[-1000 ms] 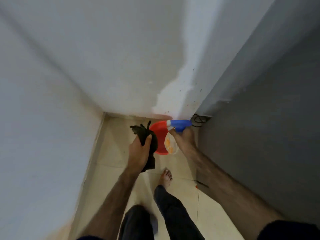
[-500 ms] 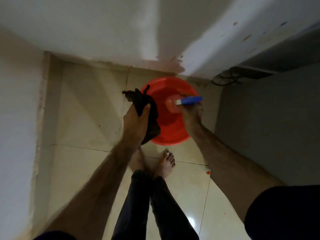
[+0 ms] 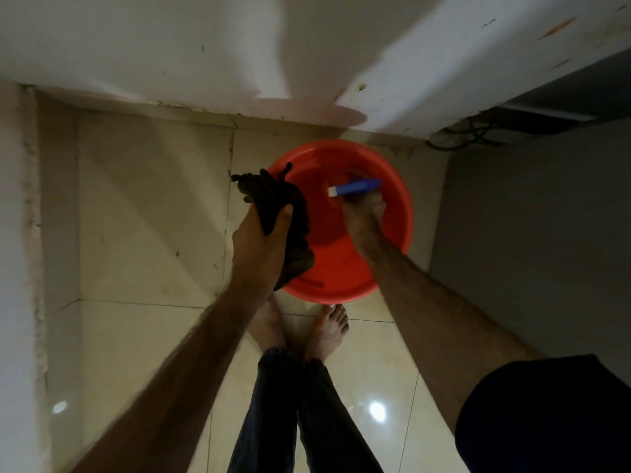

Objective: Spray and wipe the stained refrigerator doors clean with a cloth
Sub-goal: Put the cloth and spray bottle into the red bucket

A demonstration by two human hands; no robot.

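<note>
Fingers: left hand (image 3: 263, 238) grips cloth (image 3: 273, 203) | right hand (image 3: 363, 208) grips spray bottle (image 3: 355, 187), nozzle pointing left, head horizontal

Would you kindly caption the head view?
Left hand grips dark cloth; right hand holds blue-topped spray bottle over red plastic basin.

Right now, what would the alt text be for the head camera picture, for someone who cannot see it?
Seen from above, a person's right hand holds a blue-topped spray bottle inside a red basin on a tiled floor, while the left hand grips a dark cloth at the basin's rim. Bare feet stand just behind the basin, near a stained white wall.
</note>
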